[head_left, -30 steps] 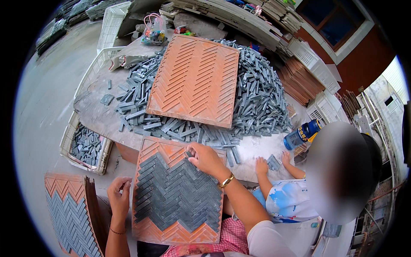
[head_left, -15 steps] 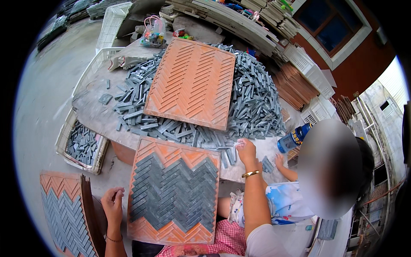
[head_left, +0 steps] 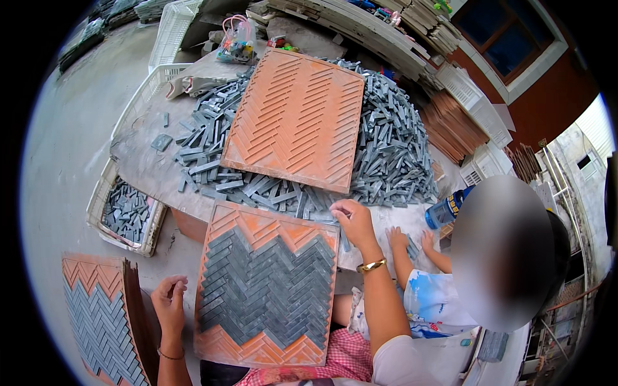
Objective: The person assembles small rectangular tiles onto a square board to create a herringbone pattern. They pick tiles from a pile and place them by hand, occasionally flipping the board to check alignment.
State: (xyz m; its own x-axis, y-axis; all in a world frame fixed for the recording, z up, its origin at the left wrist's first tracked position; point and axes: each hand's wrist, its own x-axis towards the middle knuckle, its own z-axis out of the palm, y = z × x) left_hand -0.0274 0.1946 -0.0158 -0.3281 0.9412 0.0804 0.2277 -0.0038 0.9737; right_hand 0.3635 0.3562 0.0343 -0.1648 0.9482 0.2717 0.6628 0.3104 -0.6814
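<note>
A terracotta-coloured grooved tray [head_left: 219,347] lies tilted at my lap, its middle filled with dark grey strip tiles [head_left: 267,289] in a zigzag herringbone. Its top and bottom bands are bare orange. My right hand [head_left: 355,222] is at its upper right corner, fingers bent into a pinch; anything in them is hidden. Left of the tray, my left hand [head_left: 169,303] hangs in the air, fingers curled toward the thumb, with nothing clearly visible in them. Beyond, a second, unfilled orange tray [head_left: 293,122] rests on a heap of loose grey strip tiles [head_left: 393,151].
A stack of filled trays [head_left: 103,315] stands at the lower left. A white crate [head_left: 153,235] holds loose tiles. At right, a small person [head_left: 434,299] reaches hands onto the table near a blue bottle [head_left: 444,211]. A plastic bag [head_left: 237,45] sits at the back.
My right hand has moved left and closer to the tray's upper right corner. The small person's other hand now shows on the table. My left hand stays nearly where it was.
</note>
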